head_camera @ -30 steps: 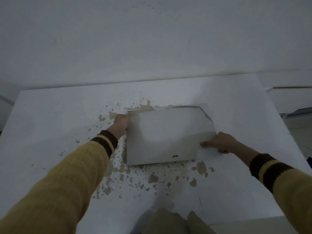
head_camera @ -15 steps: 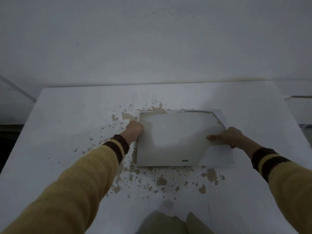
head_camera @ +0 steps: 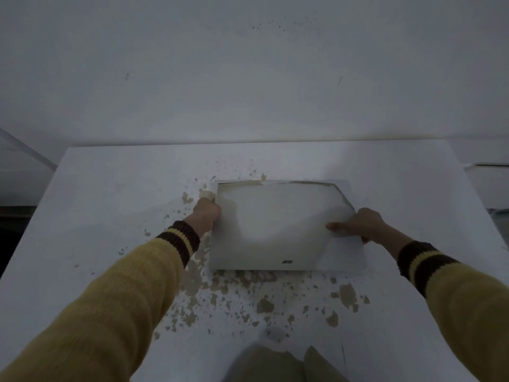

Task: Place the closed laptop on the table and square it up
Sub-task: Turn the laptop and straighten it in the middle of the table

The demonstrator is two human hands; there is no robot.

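A closed silver laptop point(head_camera: 275, 230) with a small dark logo near its front edge lies flat on the white table point(head_camera: 110, 194), a little right of the middle. Its edges run about parallel to the table's back edge. My left hand point(head_camera: 206, 213) grips the laptop's left edge, fingers curled around it. My right hand point(head_camera: 358, 224) holds the right edge, thumb lying on the lid and the fingers under or behind the side. Both sleeves are yellow with dark striped cuffs.
The table's paint is chipped in tan patches point(head_camera: 264, 304) around and in front of the laptop. A white wall point(head_camera: 248, 78) rises right behind the table. A white ledge point(head_camera: 484, 172) adjoins at the right. My knees point(head_camera: 275, 362) show at the front edge.
The laptop has turned from a slight tilt to lie parallel with the table's back edge, and both hands stayed on its sides. The camera has also shifted, so the table sits more centred.
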